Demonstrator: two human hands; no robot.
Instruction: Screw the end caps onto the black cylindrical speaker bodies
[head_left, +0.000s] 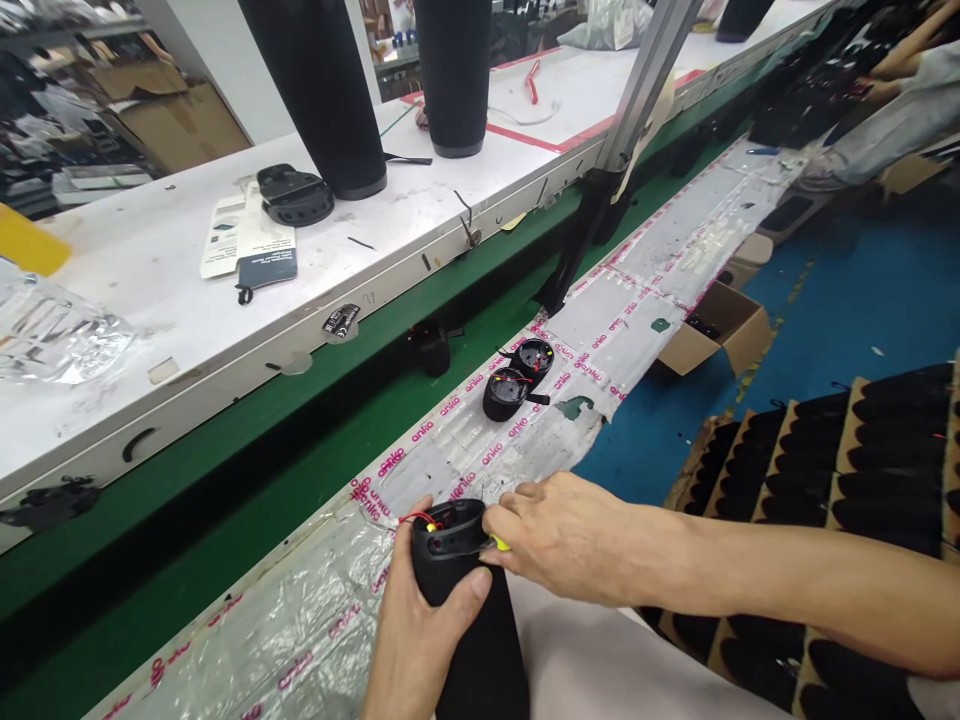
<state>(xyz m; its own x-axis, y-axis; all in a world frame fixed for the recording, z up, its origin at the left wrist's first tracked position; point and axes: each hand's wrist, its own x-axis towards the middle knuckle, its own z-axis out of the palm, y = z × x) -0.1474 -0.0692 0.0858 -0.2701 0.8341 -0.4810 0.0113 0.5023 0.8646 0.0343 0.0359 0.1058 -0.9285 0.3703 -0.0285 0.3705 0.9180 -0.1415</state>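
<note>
A tall black fabric-covered cylinder (480, 650) leans toward me, its open top showing a black rim with red wires and a yellow connector (432, 526). My left hand (424, 625) is wrapped round it just below the rim. At the rim's right side, my right hand (551, 535) is closed on a small tool, of which only a yellow part (499, 543) shows. Beyond my hands, two short black round units (506, 393) (533, 358) with red wires rest side by side on the plastic-covered ledge.
A white bench (420, 215) holds tall black cylinders (454, 75), a black part (296, 195) and paper tags (240, 235). A metal post (645, 90) rises at its edge. Cartons of black cylinders (877, 490) stand at right. Another person's arm (892, 125) shows at upper right.
</note>
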